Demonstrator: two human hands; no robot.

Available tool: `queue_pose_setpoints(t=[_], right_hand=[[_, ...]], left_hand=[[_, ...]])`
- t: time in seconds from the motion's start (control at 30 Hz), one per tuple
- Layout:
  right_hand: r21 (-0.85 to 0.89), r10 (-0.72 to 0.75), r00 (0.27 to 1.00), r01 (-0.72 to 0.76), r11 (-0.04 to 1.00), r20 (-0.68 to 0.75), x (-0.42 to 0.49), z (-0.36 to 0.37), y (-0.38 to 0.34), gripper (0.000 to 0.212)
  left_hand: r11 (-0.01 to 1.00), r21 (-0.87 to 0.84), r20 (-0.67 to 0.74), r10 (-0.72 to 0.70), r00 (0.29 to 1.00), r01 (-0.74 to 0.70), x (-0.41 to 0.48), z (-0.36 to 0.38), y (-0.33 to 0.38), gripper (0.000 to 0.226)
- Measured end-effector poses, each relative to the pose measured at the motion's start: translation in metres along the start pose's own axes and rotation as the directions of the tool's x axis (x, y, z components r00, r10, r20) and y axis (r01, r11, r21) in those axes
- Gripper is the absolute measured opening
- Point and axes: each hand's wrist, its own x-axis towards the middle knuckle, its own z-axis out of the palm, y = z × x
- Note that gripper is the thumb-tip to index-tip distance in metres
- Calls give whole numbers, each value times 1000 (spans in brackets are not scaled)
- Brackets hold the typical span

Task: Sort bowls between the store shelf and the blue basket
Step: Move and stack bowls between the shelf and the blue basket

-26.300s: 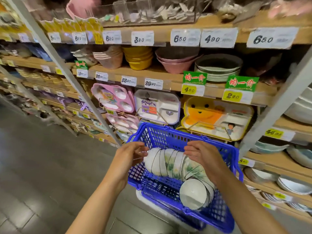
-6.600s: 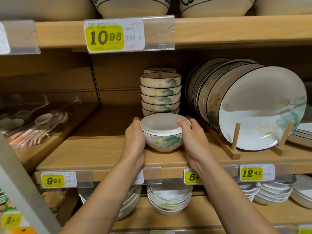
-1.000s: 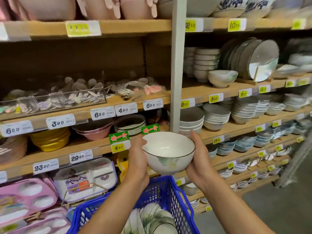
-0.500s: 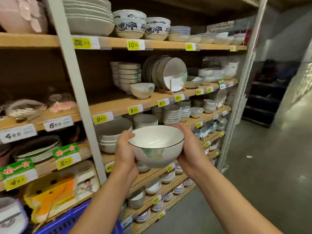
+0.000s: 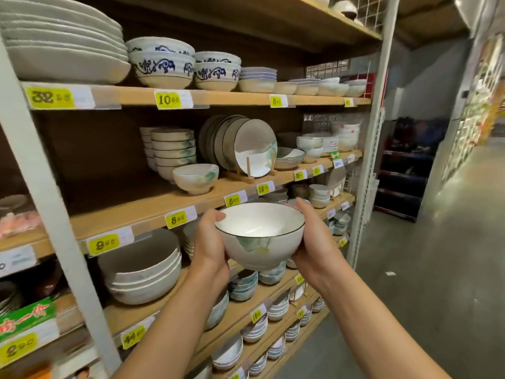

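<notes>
I hold a white bowl [image 5: 261,236] with a dark rim and a green leaf print upright in the air, in front of the wooden store shelf [image 5: 136,214]. My left hand [image 5: 209,247] grips its left side and my right hand [image 5: 314,242] cups its right side. On the shelf above and behind it, a matching single bowl [image 5: 195,177] stands in front of a stack of the same bowls [image 5: 173,150]. The blue basket is out of view.
Upright plates [image 5: 246,146] lean in a wooden rack right of the stack. Large grey bowls [image 5: 142,269] sit on the shelf below at left. A grey metal upright [image 5: 46,192] crosses the left side. The concrete aisle floor [image 5: 423,269] opens to the right.
My view has swung right and closer to the shelf with the matching bowls. The basket's blue corner has dropped out of sight. Both hands still carry the bowl, now slightly higher.
</notes>
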Motion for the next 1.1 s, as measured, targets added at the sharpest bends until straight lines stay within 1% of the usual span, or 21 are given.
queue_pose_setpoints(t=[0.1,0.23,0.37,0.43,0.5,0.57,0.6,0.63,0.7,0.77,0.83,0.9,0.97,1.0,1.07,1.1], right_hand=[[2,-6,1000,6,1000,18,27,3,0,41],[-27,-71,996,72,997,48,64,14,0,45],[-37,-136,989,138,990,52,94,25,4,43],[-30,-184,982,185,982,47,107,30,8,38],[11,-182,983,182,983,29,117,36,15,29],[10,-202,978,202,979,43,125,39,26,24],[7,-228,972,228,974,48,128,41,32,27],[10,-259,965,259,966,49,131,43,37,36],[9,-317,946,317,948,64,139,48,46,64],[14,-332,940,332,943,77,149,53,51,86],[73,-296,954,292,954,49,164,55,49,93],[160,-240,970,231,960,37,184,54,42,85],[238,-144,988,128,963,55,205,52,34,67],[272,-85,994,63,960,71,215,53,30,59],[318,18,994,-52,947,111,232,55,25,53],[329,55,990,-96,939,133,239,55,23,54]], left_hand=[[1000,-2,13,17,1000,-17,30,6,5,26],[1000,-5,10,26,1000,-26,70,9,15,28],[999,-4,10,41,999,-41,105,9,23,35],[999,-24,-16,44,999,-44,117,7,25,39],[997,-54,-45,54,998,-56,130,3,27,35],[995,-69,-92,72,993,-78,142,2,29,32],[994,-65,-123,83,989,-91,147,3,29,33],[993,-59,-154,93,984,-103,152,5,30,35],[991,-54,-195,109,975,-122,159,12,29,37],[987,-29,-219,146,965,-156,163,20,24,32],[981,44,-238,193,952,-188,166,26,16,25],[966,125,-221,247,943,-224,166,29,12,26],[950,167,-196,295,935,-264,166,31,14,38],[944,175,-205,313,927,-280,166,32,16,46],[929,209,-224,350,910,-306,170,34,20,55],[922,230,-235,365,901,-313,173,37,21,55]])
